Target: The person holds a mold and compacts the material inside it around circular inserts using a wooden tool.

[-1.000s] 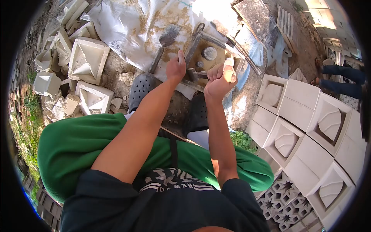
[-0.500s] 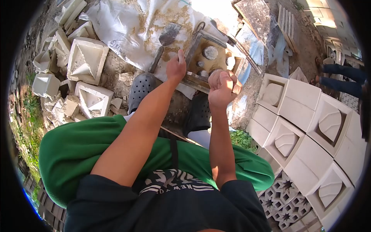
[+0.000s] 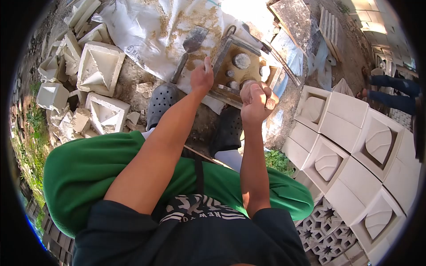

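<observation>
My right hand [image 3: 256, 99] is closed around a wooden handle [image 3: 270, 104], whose end shows at the right of the fist; the tool's other end is mostly hidden. This fist is over the near right part of a rectangular mould frame [image 3: 225, 96] with sandy material and several round pale pieces inside, one of them a round piece [image 3: 242, 61]. At the frame's near left side is my left hand [image 3: 202, 79], one digit stretched forward; its other fingers are hidden, so its grip is unclear. Just left of it a trowel [image 3: 194, 40] lies on a stained white sheet [image 3: 146, 31].
Broken pale blocks [image 3: 101, 68] are piled at the left. Patterned blocks [image 3: 350, 115] stand in rows at the right. Metal bars [image 3: 282, 62] and a board [image 3: 293, 22] lie beyond the mould. Another person's legs [image 3: 392, 91] show at the far right.
Over the last second my right hand has moved slightly right and nearer to me, and the hammer-like head seen over the mould's near edge has gone from there. My left hand stays in place.
</observation>
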The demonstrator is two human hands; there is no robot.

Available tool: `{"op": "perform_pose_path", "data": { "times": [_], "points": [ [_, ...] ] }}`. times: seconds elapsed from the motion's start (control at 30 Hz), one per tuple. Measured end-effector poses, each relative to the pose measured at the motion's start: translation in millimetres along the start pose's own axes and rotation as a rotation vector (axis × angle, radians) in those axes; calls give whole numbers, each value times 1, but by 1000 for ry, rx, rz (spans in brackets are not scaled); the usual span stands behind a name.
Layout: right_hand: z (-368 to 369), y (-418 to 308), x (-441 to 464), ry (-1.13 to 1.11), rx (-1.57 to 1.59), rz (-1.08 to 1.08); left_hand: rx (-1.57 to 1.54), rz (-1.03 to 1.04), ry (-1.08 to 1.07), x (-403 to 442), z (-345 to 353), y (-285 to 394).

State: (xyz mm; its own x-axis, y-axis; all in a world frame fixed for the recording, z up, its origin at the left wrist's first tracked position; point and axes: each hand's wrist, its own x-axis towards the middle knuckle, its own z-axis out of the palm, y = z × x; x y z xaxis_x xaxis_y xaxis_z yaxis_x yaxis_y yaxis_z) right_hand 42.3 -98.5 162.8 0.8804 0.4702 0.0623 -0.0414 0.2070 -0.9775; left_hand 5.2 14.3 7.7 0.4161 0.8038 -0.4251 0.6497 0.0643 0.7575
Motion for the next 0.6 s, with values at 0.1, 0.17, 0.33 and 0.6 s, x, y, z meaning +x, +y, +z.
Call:
{"op": "perform_pose_path", "data": {
  "times": [0.1, 0.17, 0.33, 0.6],
  "points": [
    [1, 9, -4, -27, -174, -47, -21, 17, 2, -3, 3, -3],
    [-1, 7, -2, -15, -132, 47, -63, 21, 16, -2, 5, -5],
    [-4, 2, -12, 44, 76, 26, -16, 13, -6, 0, 4, -7],
    [0, 13, -11, 15, -1, 80, -6, -43, -25, -4, 0, -3]
  ]
}}
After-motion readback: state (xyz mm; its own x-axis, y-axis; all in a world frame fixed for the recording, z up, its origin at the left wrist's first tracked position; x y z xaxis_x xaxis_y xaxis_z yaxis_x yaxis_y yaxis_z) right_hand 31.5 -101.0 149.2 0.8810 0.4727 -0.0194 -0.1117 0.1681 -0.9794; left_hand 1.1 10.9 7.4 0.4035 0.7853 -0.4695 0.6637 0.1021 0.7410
